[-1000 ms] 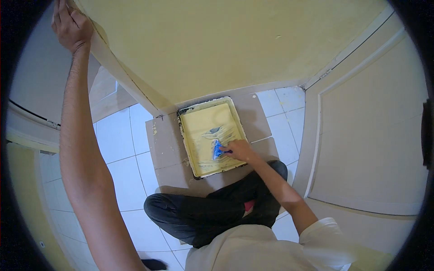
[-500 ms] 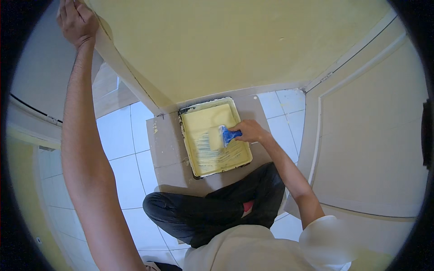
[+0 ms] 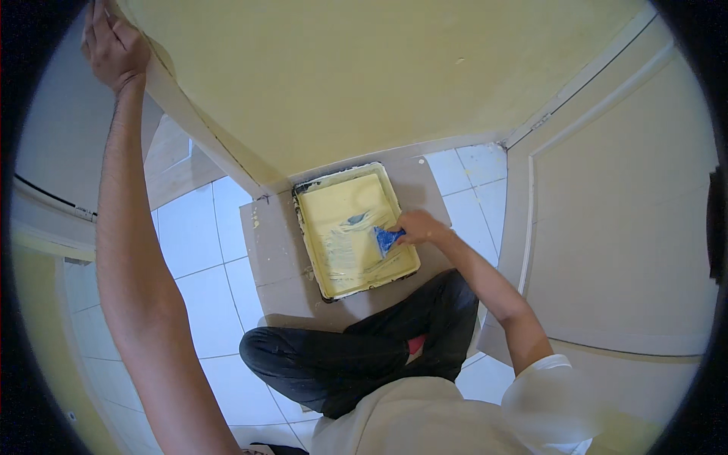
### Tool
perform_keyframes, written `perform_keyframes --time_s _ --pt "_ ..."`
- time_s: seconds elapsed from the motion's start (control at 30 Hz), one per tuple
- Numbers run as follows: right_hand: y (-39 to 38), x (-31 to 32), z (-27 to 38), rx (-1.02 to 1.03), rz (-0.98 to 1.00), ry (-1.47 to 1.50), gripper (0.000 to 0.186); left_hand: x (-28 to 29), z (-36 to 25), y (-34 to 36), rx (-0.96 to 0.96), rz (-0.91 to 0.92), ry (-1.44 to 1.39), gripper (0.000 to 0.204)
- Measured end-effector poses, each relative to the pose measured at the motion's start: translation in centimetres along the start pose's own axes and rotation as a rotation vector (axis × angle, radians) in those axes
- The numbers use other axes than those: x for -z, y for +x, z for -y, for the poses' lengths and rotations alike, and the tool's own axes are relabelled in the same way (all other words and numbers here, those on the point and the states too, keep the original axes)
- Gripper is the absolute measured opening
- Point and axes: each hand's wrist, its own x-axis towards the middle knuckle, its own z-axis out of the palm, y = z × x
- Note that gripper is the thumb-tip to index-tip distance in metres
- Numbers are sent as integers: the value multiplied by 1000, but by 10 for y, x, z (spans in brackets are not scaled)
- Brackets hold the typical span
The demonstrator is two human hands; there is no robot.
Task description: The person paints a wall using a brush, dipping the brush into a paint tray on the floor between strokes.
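over tray (image 3: 309,243), blue brush (image 3: 384,240), seemingly smeared

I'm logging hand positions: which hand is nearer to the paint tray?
Right. The right hand is at the right edge of the paint tray, gripping a blue-handled paint tool; the left hand is well away, up and left, at the edge of the yellow wall.

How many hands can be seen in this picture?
2: the left hand at upper left, beside the yellow wall; the right hand over the tray, holding a blue handle.
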Motion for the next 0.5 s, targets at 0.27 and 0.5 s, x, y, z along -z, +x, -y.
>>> perform_keyframes --time_s 0.27,0.5 --pt "7 71 20 -122 105 -268 20 0 -4 3 -34 -21 -65 48" --pt "-16 50 73 -453 74 -147 25 2 -6 4 -40 -28 -35 49"
